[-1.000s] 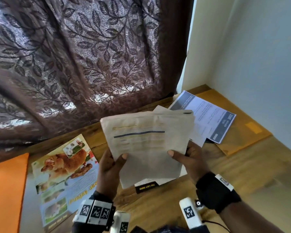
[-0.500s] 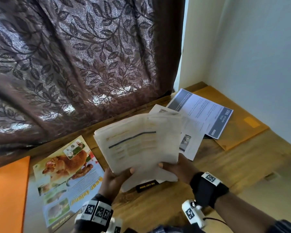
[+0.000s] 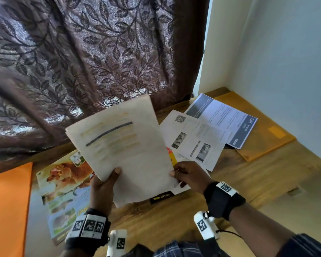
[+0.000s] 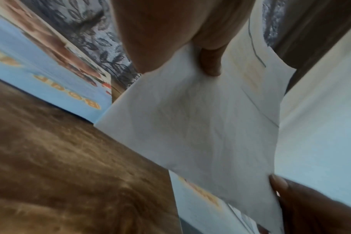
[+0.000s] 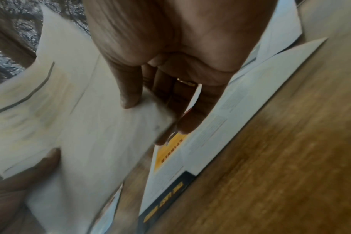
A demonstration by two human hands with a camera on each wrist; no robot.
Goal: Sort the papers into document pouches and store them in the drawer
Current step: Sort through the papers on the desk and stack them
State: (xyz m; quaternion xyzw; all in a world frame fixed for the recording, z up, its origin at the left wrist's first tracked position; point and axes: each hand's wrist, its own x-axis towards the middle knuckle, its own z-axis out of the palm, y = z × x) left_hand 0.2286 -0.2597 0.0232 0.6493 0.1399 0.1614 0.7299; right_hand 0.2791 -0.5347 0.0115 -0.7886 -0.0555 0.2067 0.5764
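Note:
A stack of cream printed papers [image 3: 126,145] is held tilted above the wooden desk [image 3: 258,179]. My left hand [image 3: 104,184] grips its lower left edge, thumb on top [image 4: 210,61]. My right hand [image 3: 185,173] pinches the lower right edge [image 5: 150,110], thumb on top and fingers beneath. More sheets lie on the desk: a white page with photos [image 3: 196,140], a blue-banded form [image 3: 224,119], and a page with a yellow patch [image 5: 168,152]. A brown pouch [image 3: 263,138] lies at the back right under the form. An orange pouch [image 3: 7,204] lies at the left.
A colourful animal poster [image 3: 63,191] lies on the desk at the left. A dark leaf-patterned curtain [image 3: 82,62] hangs behind the desk. A white wall [image 3: 285,62] bounds the right side. The desk's front edge runs at the lower right.
The paper stack has turned from landscape toward upright and tilted left. My right hand slid from behind the stack to its lower right edge, uncovering the sheets lying on the desk.

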